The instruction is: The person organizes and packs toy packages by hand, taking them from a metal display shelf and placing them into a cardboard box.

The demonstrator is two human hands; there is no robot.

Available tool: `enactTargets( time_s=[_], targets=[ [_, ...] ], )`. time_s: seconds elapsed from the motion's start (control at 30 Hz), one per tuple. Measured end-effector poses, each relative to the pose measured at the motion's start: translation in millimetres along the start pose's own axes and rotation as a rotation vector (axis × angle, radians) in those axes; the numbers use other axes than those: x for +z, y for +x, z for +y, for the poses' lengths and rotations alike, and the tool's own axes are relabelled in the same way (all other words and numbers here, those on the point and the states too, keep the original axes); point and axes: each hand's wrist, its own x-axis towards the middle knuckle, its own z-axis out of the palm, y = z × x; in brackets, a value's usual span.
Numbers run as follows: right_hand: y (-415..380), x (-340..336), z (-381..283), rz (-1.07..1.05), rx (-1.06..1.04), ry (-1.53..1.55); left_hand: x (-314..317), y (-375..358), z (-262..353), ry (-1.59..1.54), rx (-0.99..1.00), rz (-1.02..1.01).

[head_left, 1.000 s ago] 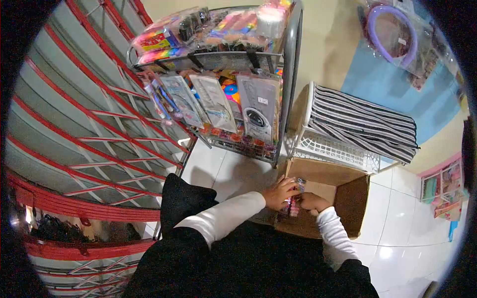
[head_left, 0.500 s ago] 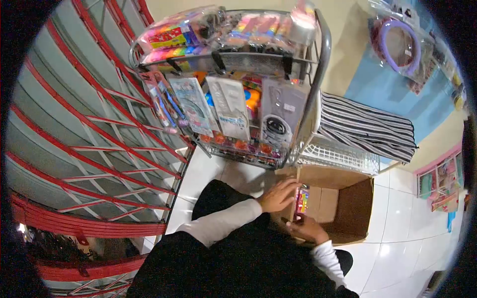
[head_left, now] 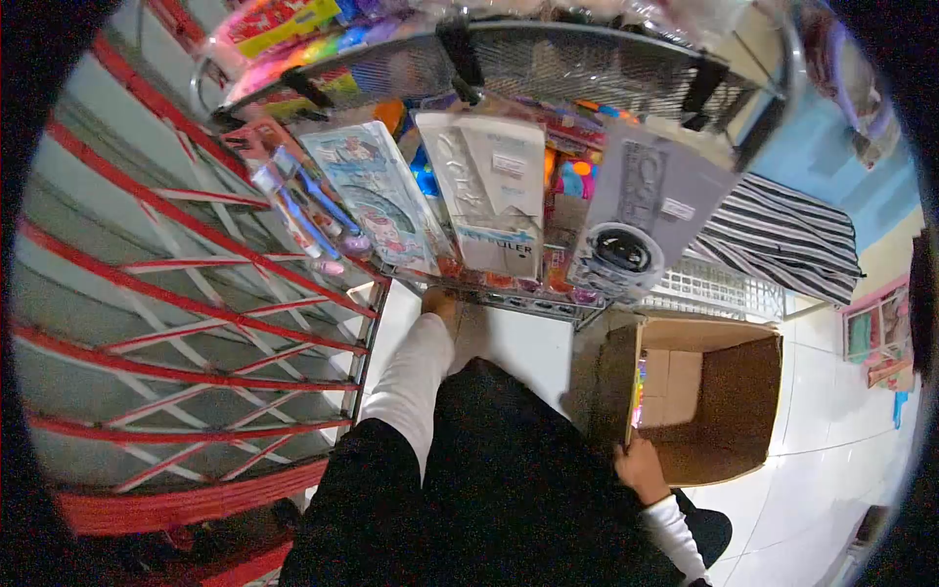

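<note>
My left hand (head_left: pixel 442 305) reaches to the foot of a wire display rack (head_left: pixel 587 34), by its lower shelf. Its fingers are hidden behind the lower edge of the rack. Low on the right, my right hand (head_left: pixel 643 472) grips the near left corner of an open cardboard box (head_left: pixel 729 455), fingers curled at the rim. Inside the box, against its left wall, a small colourful packet (head_left: pixel 640 391) shows as a thin strip. Flat ruler packs (head_left: pixel 494 205) and toothbrush packs (head_left: pixel 308 201) hang from the rack above my left hand.
A red and grey folding gate (head_left: pixel 196 303) runs along the left. Behind the box stands a white plastic basket (head_left: pixel 714 289), with a striped cloth (head_left: pixel 782 235) above it. White floor tiles (head_left: pixel 817 401) lie to the right, and a pink-framed rack (head_left: pixel 875 333) stands at far right.
My left hand has left the box and the packet and moved up and left to the rack's foot. My right hand stays at the box. The view has come closer to the rack.
</note>
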Motion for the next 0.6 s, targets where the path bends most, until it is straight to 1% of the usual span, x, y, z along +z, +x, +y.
enactTargets(
  time_s=[0.03,0.1,0.13,0.23,0.3,0.4,0.6],
  targets=[
    [2,2,0,0.002,-0.002,0.003,6,8,-12,0.068,0.012,0.06],
    [-1,1,-1,0.006,-0.001,0.008,48,33,-47,0.302,0.28,0.284],
    [-2,0,-2,0.013,-0.006,0.001,44,37,-48,0.318,0.295,0.299],
    [-5,-1,-6,0.031,-0.009,-0.012,18,47,-38,0.124,0.05,0.107],
    [-4,-3,-8,0.025,-0.003,-0.012,5,52,-29,0.063,-0.037,0.057],
    [-2,-9,-12,-0.024,0.023,-0.005,2,57,-22,0.004,-0.107,0.03],
    [-2,-8,-10,0.028,-0.024,-0.044,-10,66,-18,-0.206,-0.211,0.021]
  ],
)
